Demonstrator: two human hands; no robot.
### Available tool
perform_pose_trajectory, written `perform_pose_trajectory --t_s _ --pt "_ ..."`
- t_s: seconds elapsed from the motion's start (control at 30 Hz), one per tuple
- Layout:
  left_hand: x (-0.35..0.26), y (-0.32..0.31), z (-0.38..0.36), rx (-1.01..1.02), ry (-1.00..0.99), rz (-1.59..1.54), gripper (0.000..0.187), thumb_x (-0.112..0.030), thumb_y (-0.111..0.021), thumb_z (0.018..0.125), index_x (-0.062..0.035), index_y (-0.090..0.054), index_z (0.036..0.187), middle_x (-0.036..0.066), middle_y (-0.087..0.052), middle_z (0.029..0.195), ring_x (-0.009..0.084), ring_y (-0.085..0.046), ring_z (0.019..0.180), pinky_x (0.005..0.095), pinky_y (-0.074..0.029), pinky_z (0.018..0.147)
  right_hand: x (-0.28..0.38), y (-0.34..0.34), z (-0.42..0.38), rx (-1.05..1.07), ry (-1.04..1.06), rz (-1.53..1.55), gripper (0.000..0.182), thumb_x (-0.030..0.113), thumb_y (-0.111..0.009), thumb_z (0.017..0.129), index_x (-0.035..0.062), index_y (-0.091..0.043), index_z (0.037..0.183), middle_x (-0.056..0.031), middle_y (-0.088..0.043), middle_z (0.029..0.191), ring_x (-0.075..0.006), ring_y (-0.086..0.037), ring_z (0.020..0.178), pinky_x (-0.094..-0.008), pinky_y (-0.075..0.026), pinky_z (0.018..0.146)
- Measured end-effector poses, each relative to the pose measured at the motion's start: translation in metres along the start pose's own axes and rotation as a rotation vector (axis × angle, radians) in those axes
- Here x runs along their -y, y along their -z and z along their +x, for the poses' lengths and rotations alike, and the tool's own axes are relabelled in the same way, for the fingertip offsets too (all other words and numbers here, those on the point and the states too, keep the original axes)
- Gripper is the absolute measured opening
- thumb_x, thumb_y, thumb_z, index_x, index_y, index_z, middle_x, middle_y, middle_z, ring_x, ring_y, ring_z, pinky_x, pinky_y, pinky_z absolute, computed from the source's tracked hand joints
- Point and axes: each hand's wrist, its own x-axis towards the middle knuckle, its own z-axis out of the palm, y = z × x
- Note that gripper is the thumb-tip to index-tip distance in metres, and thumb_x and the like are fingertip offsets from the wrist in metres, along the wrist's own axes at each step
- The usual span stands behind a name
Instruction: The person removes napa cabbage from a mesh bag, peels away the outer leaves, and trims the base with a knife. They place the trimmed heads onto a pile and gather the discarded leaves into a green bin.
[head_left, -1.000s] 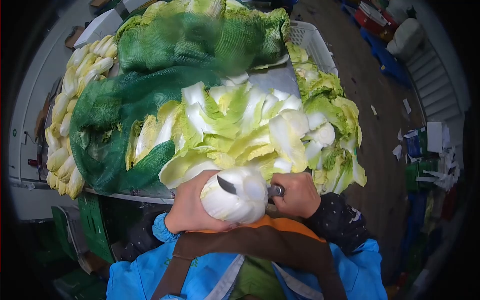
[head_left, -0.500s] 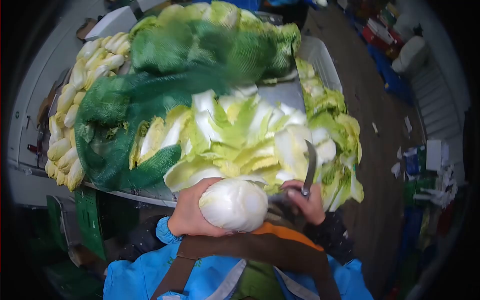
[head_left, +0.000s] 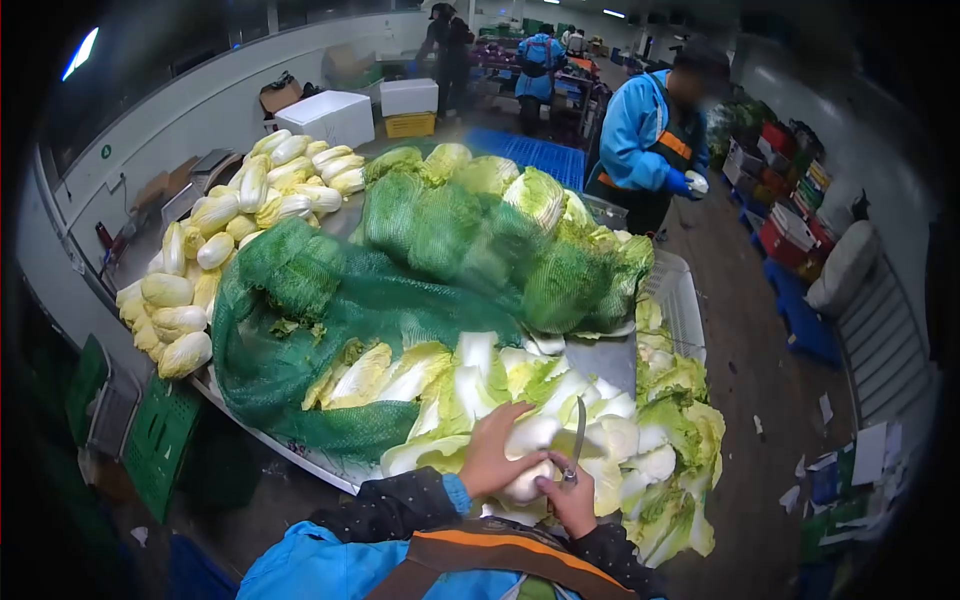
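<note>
My left hand grips a pale napa cabbage in front of my apron, its fingers lying over the white head. My right hand is closed around a knife with a curved blade pointing up and away from me. The right thumb is against or very near the cabbage. Just beyond both hands lie loose cabbage leaves, white and yellow-green, spread over the tabletop. Part of the cabbage is covered by my left hand.
Trimmed cabbages are heaped at the left. A loose green net bag lies mid-table, with netted cabbages behind it. More leaves hang at the right edge. A co-worker in blue stands beyond, holding something white. White foam box at back left.
The view has tilted up, bringing the room and co-worker into sight. The cabbage has turned and my left hand now lies across it. My right hand, with the knife, has come in close to it.
</note>
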Motion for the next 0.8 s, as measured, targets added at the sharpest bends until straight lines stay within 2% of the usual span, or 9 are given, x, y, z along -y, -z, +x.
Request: perform_pose_trajectory --t_s 0.07,0.17,0.23,0.37,0.4,0.5,0.63,0.73,0.8 --pt "0.007 -0.004 -0.011 -0.054 -0.042 0.106 0.059 -0.023 -0.07 0.074 -0.0091 -0.048 0.127 0.016 -0.049 0.128 0.0335 -0.046 0.119 0.0384 -0.035 0.102 -0.002 -0.004 -0.003 0.006 -0.195 0.173 0.039 0.017 -0.074 0.076 -0.0055 -0.061 0.106 -0.0039 -0.064 0.088 -0.0067 -0.053 0.069 -0.0232 -0.046 0.062" --pt "0.047 -0.018 -0.039 0.004 0.16 -0.07 0.054 -0.01 -0.065 0.074 -0.0095 -0.05 0.126 0.016 -0.05 0.128 0.0337 -0.044 0.121 0.0378 -0.033 0.103 -0.04 -0.005 0.002 -0.107 -0.108 -0.136 0.023 0.014 -0.068 0.082 -0.0048 -0.065 0.095 -0.0034 -0.065 0.079 -0.0088 -0.057 0.069 -0.0232 -0.047 0.064" --pt "0.077 -0.018 -0.046 0.01 0.06 0.27 0.054 -0.007 -0.066 0.073 -0.0098 -0.051 0.125 0.016 -0.051 0.127 0.0338 -0.043 0.122 0.038 -0.033 0.104 -0.085 -0.001 0.003 -0.161 -0.132 -0.173 0.024 0.014 -0.066 0.083 -0.0046 -0.065 0.098 -0.007 -0.067 0.082 -0.01 -0.059 0.073 -0.0248 -0.048 0.068" --pt "0.01 -0.007 -0.018 -0.269 0.05 0.166 0.066 -0.012 -0.071 0.07 -0.0034 -0.043 0.129 0.02 -0.045 0.13 0.0418 -0.035 0.125 0.0441 -0.03 0.104 -0.045 -0.008 0.01 -0.276 -0.094 -0.113 0.043 0.025 -0.072 0.079 0.0003 -0.059 0.112 -0.0133 -0.066 0.092 -0.0171 -0.059 0.081 -0.0282 -0.047 0.075" --pt "-0.022 0.007 -0.012 -0.198 -0.119 0.179 0.061 -0.008 -0.069 0.074 -0.0028 -0.043 0.129 0.018 -0.046 0.131 0.0325 -0.039 0.127 0.0386 -0.029 0.106 -0.042 -0.007 0.011 -0.249 -0.175 -0.163 0.048 0.026 -0.073 0.078 0.001 -0.057 0.115 -0.0119 -0.065 0.095 -0.0151 -0.058 0.078 -0.0271 -0.047 0.073" --pt "0.009 -0.005 -0.026 0.213 -0.278 0.179 0.052 -0.009 -0.064 0.08 -0.0023 -0.045 0.129 0.017 -0.048 0.131 0.0299 -0.04 0.127 0.0374 -0.03 0.106 -0.051 -0.006 0.011 -0.276 -0.011 -0.04 0.051 0.024 -0.075 0.075 0.0008 -0.055 0.115 -0.0107 -0.061 0.099 -0.018 -0.057 0.084 -0.0286 -0.046 0.075" --pt "0.06 -0.019 -0.042 0.252 0.097 -0.081 0.04 -0.012 -0.055 0.089 -0.0018 -0.048 0.127 0.018 -0.048 0.131 0.0286 -0.042 0.126 0.0367 -0.03 0.105 -0.017 0.009 -0.003 -0.308 0.225 -0.198 0.052 0.023 -0.077 0.072 0.0013 -0.054 0.113 -0.0118 -0.055 0.104 -0.023 -0.055 0.095 -0.0321 -0.044 0.082" --pt "0.019 -0.009 -0.039 0.066 0.169 -0.042 0.04 -0.02 -0.062 0.086 -0.0024 -0.053 0.121 0.017 -0.051 0.127 0.0282 -0.045 0.123 0.0372 -0.034 0.102 -0.027 0.004 0.004 -0.317 0.053 -0.217 0.051 0.022 -0.078 0.07 0.0019 -0.054 0.11 -0.0114 -0.054 0.1 -0.0242 -0.055 0.093 -0.0331 -0.044 0.081" --pt "-0.024 0.012 -0.026 0.129 -0.338 0.249 0.05 -0.027 -0.073 0.075 -0.0049 -0.056 0.116 0.015 -0.054 0.12 0.0296 -0.048 0.118 0.0394 -0.037 0.098 -0.032 -0.005 0.014 -0.385 0.043 -0.253 0.048 0.024 -0.077 0.071 0.003 -0.054 0.107 -0.0114 -0.055 0.099 -0.0247 -0.055 0.089 -0.0335 -0.045 0.079"
